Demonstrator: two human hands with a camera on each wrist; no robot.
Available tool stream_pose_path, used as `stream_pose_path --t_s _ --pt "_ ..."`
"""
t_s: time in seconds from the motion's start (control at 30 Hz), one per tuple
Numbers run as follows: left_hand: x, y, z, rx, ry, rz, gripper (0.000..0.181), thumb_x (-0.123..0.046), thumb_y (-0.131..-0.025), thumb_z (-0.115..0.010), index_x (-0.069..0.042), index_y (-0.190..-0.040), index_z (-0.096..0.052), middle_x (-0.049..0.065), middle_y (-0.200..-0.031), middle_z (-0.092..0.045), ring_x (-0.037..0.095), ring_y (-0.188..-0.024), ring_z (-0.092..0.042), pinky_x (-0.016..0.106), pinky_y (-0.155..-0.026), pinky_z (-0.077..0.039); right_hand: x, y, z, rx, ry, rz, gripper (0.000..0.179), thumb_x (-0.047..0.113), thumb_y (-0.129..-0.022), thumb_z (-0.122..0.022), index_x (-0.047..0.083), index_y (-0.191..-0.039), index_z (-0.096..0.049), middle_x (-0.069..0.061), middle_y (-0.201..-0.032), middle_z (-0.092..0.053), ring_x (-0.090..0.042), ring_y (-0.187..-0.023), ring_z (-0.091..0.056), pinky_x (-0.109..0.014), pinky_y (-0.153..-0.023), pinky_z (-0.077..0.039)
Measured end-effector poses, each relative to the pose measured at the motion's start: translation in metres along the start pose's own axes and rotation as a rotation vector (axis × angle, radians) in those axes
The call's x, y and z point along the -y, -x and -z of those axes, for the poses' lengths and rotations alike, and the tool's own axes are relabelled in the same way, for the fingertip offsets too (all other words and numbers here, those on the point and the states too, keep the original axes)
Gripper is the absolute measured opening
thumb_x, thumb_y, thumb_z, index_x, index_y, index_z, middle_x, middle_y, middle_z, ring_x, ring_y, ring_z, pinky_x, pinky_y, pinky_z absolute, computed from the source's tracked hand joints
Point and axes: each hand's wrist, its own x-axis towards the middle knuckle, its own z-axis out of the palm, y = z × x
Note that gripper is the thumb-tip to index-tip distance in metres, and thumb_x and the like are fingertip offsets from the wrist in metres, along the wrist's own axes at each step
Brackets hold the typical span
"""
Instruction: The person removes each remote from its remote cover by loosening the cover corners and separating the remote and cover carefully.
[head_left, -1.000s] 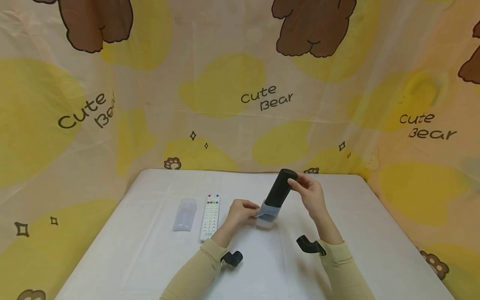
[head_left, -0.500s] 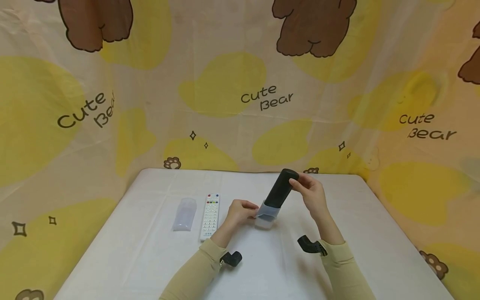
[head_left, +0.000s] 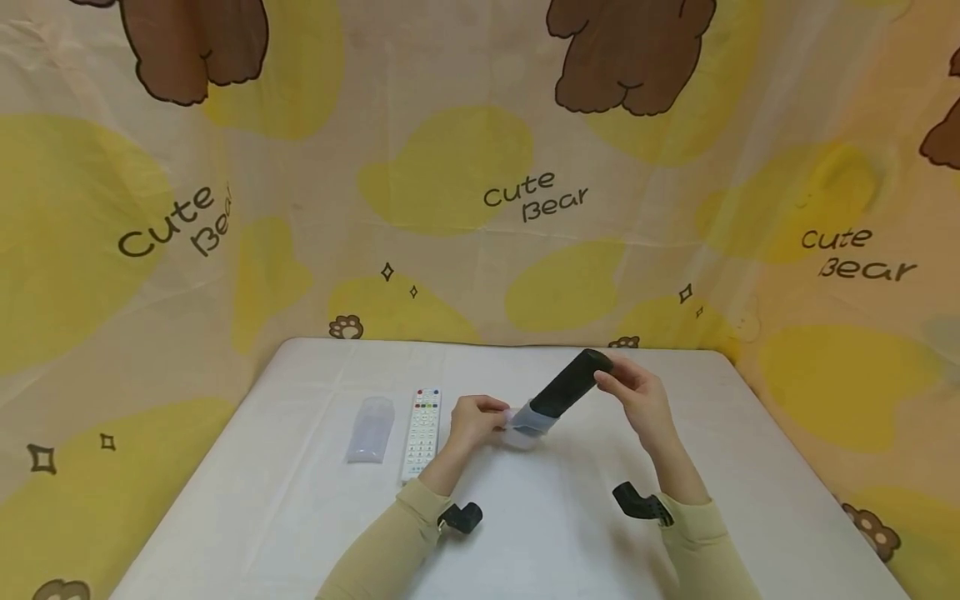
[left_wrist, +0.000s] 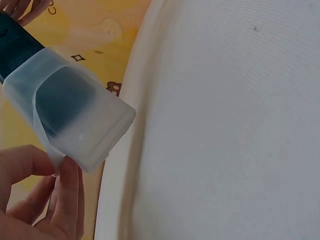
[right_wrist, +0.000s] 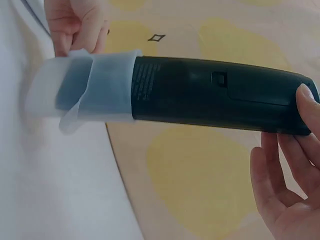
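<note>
A black remote control (head_left: 567, 387) hangs tilted above the table, its back with the battery cover (right_wrist: 260, 85) showing in the right wrist view. My right hand (head_left: 647, 402) grips its upper end between thumb and fingers. The lower end sits inside a translucent silicone remote cover (head_left: 531, 423), whose rim is folded back on itself. Thumb and fingers of my left hand (head_left: 474, 423) pinch a flap of this cover (left_wrist: 75, 110). The cover's closed end extends beyond the remote's tip.
A white remote control (head_left: 422, 435) lies on the white table (head_left: 262, 517), left of my left hand. Beside it, further left, is another translucent cover (head_left: 371, 430) lying flat. A patterned cloth (head_left: 450, 200) hangs behind the table.
My right hand has moved right and slightly down, tilting the black remote closer to level. My left hand has shifted slightly left with the cover, still pinching it.
</note>
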Motion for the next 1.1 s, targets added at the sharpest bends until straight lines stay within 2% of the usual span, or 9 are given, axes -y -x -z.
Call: stream_pose_path --t_s 0.17,0.3,0.43,0.57,0.7,0.97,1.1 --pt "-0.003 0.0 -0.002 -0.051 0.0 -0.016 0.016 -0.001 -0.076 -0.069 -0.004 -0.09 -0.073 0.008 -0.086 -0.071 0.012 -0.069 -0.065 0.026 -0.064 -0.057 0.001 0.004 0.009 0.008 0.081 -0.014 0.038 0.027 -0.089 -0.066 0.007 -0.121 -0.062 0.013 -0.098 -0.063 -0.007 -0.093 -0.057 -0.016 -0.082 -0.047" --pt "-0.005 0.0 -0.003 -0.09 0.007 -0.039 0.018 0.002 -0.073 -0.067 -0.005 -0.089 -0.074 0.007 -0.081 -0.072 0.011 -0.067 -0.064 0.024 -0.062 -0.057 0.0 0.005 0.016 0.036 0.094 -0.009 0.037 0.026 -0.09 -0.065 0.006 -0.121 -0.061 0.012 -0.095 -0.064 -0.009 -0.089 -0.06 -0.019 -0.078 -0.049" --pt "-0.009 0.0 -0.004 -0.113 0.014 -0.063 0.02 0.003 -0.071 -0.067 -0.004 -0.088 -0.074 0.007 -0.08 -0.071 0.011 -0.069 -0.063 0.024 -0.062 -0.056 -0.003 0.005 0.022 0.08 0.028 0.012 0.037 0.022 -0.09 -0.064 0.002 -0.121 -0.059 0.012 -0.096 -0.067 -0.006 -0.084 -0.067 -0.02 -0.077 -0.053" --pt "-0.012 0.0 -0.004 -0.135 0.015 -0.073 0.019 0.003 -0.071 -0.067 -0.004 -0.088 -0.073 0.008 -0.081 -0.071 0.012 -0.071 -0.064 0.024 -0.063 -0.056 -0.005 0.007 0.027 0.152 -0.067 0.014 0.037 0.019 -0.091 -0.063 0.0 -0.122 -0.056 0.008 -0.104 -0.066 -0.013 -0.086 -0.071 -0.026 -0.076 -0.057" --pt "-0.015 0.0 -0.003 -0.156 0.013 -0.073 0.018 0.003 -0.072 -0.067 -0.005 -0.087 -0.073 0.008 -0.081 -0.071 0.012 -0.071 -0.063 0.025 -0.064 -0.056 -0.008 0.009 0.03 0.201 -0.117 -0.006 0.035 0.016 -0.093 -0.06 0.0 -0.124 -0.053 0.003 -0.106 -0.066 -0.019 -0.088 -0.071 -0.03 -0.076 -0.057" --pt "-0.015 -0.002 -0.001 -0.207 -0.01 -0.136 0.019 0.0 -0.072 -0.068 -0.01 -0.086 -0.074 0.004 -0.081 -0.071 0.011 -0.073 -0.062 0.022 -0.064 -0.051 -0.015 0.016 0.033 0.193 -0.145 -0.059 0.037 0.018 -0.092 -0.063 -0.002 -0.121 -0.053 -0.001 -0.106 -0.066 -0.019 -0.09 -0.071 -0.029 -0.08 -0.056" --pt "-0.017 -0.003 0.0 -0.234 -0.003 -0.176 0.019 0.001 -0.073 -0.068 -0.011 -0.086 -0.074 0.005 -0.083 -0.071 0.013 -0.075 -0.063 0.024 -0.066 -0.053 -0.017 0.022 0.035 0.205 -0.234 -0.073 0.028 0.017 -0.095 -0.058 -0.001 -0.116 -0.056 0.001 -0.103 -0.069 -0.02 -0.089 -0.071 -0.029 -0.08 -0.056"
